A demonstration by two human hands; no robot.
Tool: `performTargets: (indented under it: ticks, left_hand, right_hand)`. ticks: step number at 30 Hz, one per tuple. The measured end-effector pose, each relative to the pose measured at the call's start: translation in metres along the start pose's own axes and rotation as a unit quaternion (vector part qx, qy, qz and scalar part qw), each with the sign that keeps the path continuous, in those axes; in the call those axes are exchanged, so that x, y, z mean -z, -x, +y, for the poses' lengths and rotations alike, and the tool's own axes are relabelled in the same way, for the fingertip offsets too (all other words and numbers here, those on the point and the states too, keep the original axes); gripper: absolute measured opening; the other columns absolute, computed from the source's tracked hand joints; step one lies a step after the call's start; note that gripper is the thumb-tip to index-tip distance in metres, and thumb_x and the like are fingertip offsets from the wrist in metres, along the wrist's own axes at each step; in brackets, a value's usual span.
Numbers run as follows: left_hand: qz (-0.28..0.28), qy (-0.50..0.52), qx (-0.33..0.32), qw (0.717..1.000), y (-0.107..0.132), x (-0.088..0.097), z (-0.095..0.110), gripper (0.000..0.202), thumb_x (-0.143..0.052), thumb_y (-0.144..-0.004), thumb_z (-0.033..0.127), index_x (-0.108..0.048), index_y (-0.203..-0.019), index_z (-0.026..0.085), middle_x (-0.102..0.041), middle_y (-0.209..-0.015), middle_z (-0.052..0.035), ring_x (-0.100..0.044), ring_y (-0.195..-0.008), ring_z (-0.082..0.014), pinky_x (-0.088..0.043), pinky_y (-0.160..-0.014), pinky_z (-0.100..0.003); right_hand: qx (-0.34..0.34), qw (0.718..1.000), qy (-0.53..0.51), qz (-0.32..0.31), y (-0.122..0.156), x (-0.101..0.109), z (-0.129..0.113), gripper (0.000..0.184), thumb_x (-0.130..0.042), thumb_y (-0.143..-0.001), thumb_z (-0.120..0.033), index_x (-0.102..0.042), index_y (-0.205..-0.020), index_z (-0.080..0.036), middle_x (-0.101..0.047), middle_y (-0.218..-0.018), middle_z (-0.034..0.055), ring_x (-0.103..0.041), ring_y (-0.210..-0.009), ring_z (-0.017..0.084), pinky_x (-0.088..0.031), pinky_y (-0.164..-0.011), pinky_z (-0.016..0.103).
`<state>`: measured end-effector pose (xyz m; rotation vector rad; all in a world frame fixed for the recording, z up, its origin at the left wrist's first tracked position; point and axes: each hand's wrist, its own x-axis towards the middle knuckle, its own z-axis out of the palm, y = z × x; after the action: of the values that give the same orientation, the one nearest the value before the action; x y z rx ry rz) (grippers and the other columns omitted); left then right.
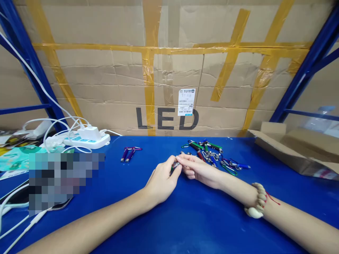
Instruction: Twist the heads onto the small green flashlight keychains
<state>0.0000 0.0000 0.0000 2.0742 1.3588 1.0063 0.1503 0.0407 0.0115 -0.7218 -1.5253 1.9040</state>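
My left hand is closed around a small green-and-silver keychain flashlight, most of which the fingers hide. At its silver end, the thumb and fingertips of my right hand pinch together on it. Just behind my right hand lies a loose pile of keychain flashlights in green, red and blue, with carabiner clips. Apart from them, to the left, two purple flashlights lie side by side with their clips at the far end.
A white power strip with plugs and cables sits at the left back. Nearer stands a blurred-out phone-like device. An open cardboard box is at the right. A large taped carton closes off the back of the blue table.
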Motion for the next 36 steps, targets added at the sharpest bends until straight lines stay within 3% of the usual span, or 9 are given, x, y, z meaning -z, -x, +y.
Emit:
performTargets:
  ticks: [36]
  left_hand:
    - [-0.005,0.012,0.002,1.000,-0.0006,0.0001,0.0003,0.018,-0.034,-0.089,0.029,-0.038,-0.074,0.021,-0.051,-0.067,0.0027,-0.049,-0.063,-0.0146,-0.035,-0.063,-0.025]
  right_hand:
    - [-0.002,1.000,-0.015,0.003,-0.0011,0.0015,0.0015,0.034,-0.067,-0.077,-0.043,-0.045,-0.073,-0.017,-0.028,-0.054,-0.0093,-0.021,-0.045,0.004,-0.017,-0.040,0.016]
